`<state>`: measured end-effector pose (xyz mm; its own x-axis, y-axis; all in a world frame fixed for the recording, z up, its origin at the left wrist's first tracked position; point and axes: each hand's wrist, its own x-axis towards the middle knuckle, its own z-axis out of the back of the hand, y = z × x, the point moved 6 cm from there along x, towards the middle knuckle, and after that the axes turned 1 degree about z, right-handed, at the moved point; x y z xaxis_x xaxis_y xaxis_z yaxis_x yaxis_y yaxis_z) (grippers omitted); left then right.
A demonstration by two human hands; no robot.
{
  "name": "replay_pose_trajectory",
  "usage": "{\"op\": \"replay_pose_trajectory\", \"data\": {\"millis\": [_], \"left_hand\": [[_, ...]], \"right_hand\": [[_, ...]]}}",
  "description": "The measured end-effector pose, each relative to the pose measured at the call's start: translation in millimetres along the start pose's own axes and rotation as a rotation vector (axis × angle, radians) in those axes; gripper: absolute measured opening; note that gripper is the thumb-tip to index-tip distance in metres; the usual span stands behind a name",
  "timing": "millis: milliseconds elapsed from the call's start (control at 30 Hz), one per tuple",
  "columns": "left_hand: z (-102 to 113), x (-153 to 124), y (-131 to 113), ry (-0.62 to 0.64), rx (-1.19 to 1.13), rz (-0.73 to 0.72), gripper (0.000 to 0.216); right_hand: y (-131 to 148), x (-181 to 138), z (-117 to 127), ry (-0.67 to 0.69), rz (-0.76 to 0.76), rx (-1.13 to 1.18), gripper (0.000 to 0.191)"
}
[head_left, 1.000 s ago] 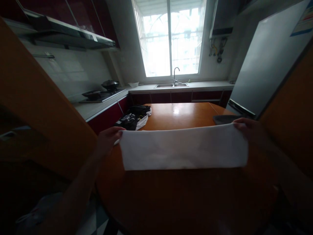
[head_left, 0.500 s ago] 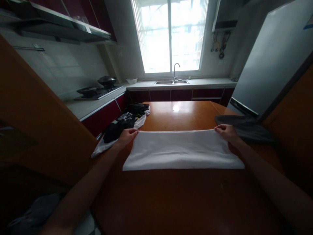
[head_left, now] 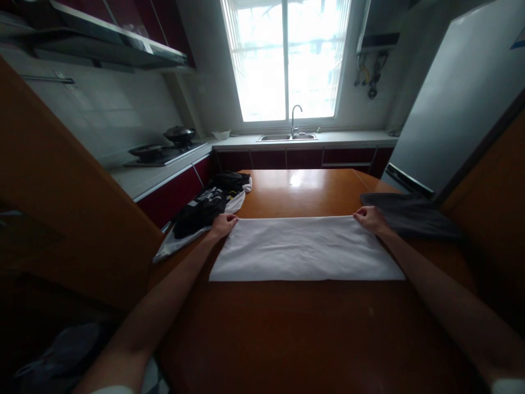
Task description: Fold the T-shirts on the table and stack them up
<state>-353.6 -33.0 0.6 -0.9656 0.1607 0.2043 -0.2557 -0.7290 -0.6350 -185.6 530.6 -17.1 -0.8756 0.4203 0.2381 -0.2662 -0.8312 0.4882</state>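
A white cloth (head_left: 307, 249), probably a folded garment though its kind does not show, lies spread across the wooden table (head_left: 311, 334) with its long side running left to right. My left hand (head_left: 224, 225) pinches its far left corner. At the far right corner, my right hand (head_left: 370, 219) has its fingers closed on the fabric. The far edge between them is nearly straight, and faint wrinkles cross the middle. Just beyond my left hand is a heap of black and white clothes (head_left: 205, 205). A dark grey folded cloth (head_left: 410, 216) lies beside my right hand.
Across the room, a counter holds a sink (head_left: 287, 137) below a window. A stove (head_left: 164, 156) with a pan and a lidded wok stands at left. The fridge (head_left: 463, 98) rises at right. A pale bag-like bundle (head_left: 61, 350) sits low at left.
Both hands have moved slightly inward, still pinching the far corners. The white cloth has settled flatter on the table, its near edge a little farther from me.
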Motion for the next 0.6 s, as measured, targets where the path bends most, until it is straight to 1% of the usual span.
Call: {"op": "replay_pose_trajectory", "data": {"millis": [67, 100, 167, 200, 267, 333, 367, 433, 467, 533, 600], "left_hand": [[1.5, 1.1, -7.3, -0.032, 0.04, -0.017, 0.033], [0.5, 0.5, -15.2, -0.05, 0.058, -0.038, 0.036], [-10.1, -5.1, -42.9, -0.05, 0.109, -0.138, 0.045], [-20.9, -11.1, -61.9, -0.022, 0.147, -0.22, 0.048], [-52.4, -30.3, -103.1, 0.091, 0.237, -0.407, 0.052], [-87.1, -53.5, -135.3, 0.206, 0.316, -0.511, 0.055], [-102.3, -64.0, -146.0, 0.244, 0.354, -0.528, 0.056], [-125.3, -79.6, -156.2, 0.296, 0.428, -0.51, 0.062], [-132.5, -84.3, -157.2, 0.314, 0.459, -0.491, 0.064], [-140.0, -88.3, -155.9, 0.352, 0.506, -0.459, 0.065], [-141.8, -87.7, -156.2, 0.378, 0.537, -0.438, 0.065]], "right_hand": [[11.5, -4.4, 3.8, -0.023, 0.026, -0.128, 0.026], [22.4, -7.8, 5.7, -0.047, 0.062, -0.174, 0.029], [54.1, -17.4, 5.2, -0.09, 0.184, -0.196, 0.034], [73.4, -23.8, 1.7, -0.091, 0.261, -0.177, 0.036], [110.6, -38.5, -12.7, -0.051, 0.382, -0.139, 0.043], [138.0, -53.3, -33.8, 0.01, 0.424, -0.159, 0.053], [146.5, -60.0, -45.7, 0.047, 0.422, -0.184, 0.058], [153.3, -71.2, -68.6, 0.138, 0.397, -0.241, 0.064], [152.9, -75.2, -77.5, 0.177, 0.383, -0.265, 0.066], [150.0, -79.7, -87.4, 0.224, 0.368, -0.292, 0.067], [148.8, -80.5, -87.2, 0.225, 0.365, -0.292, 0.067]]}}
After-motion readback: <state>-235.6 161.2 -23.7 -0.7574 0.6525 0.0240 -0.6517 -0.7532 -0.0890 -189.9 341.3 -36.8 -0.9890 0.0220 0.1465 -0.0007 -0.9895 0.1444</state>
